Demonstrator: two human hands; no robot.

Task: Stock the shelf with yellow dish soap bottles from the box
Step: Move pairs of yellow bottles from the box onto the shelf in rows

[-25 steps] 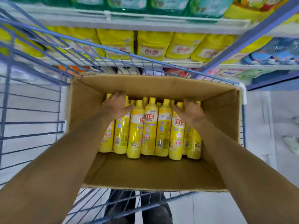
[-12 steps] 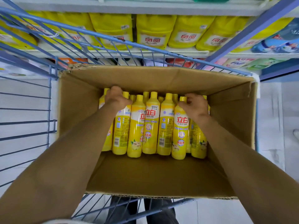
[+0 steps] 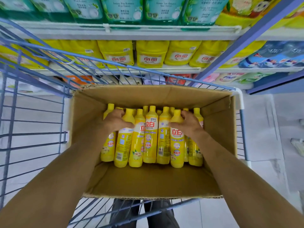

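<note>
Right, over on the left the blue wire shopping cart [image 3: 10, 129] is framing the scene, and a brown cardboard box with its top open [image 3: 148, 180] is sitting inside it. The left hand [image 3: 115, 120] is reaching down into the box. Its fingers are curling over the shoulder of the left front bottle [image 3: 122, 145], and the thumb is stretching across toward the neighbour, so it is grasping that bottle just under the cap.

Moving to the middle, the slim yellow plastic dish soap bottles with red-and-white labels [image 3: 150, 137] are standing upright. They are packing the far half of the box in close rows, with bare cardboard showing in front of them.

Next, the right hand [image 3: 189, 124] is clasping the right front bottle [image 3: 176, 145], fingers hooking behind its neck and thumb pressing across the front.

Beyond the cart, the white store shelf [image 3: 181, 69] is carrying a row of big yellow jugs with red labels [image 3: 151, 53]. Green-labelled bottles [image 3: 121, 9] are lining the level above.

Further right, a blue metal upright [image 3: 246, 35] is cutting diagonally across the view, and blue patterned packs [image 3: 279, 55] are stacking up beside it.
</note>
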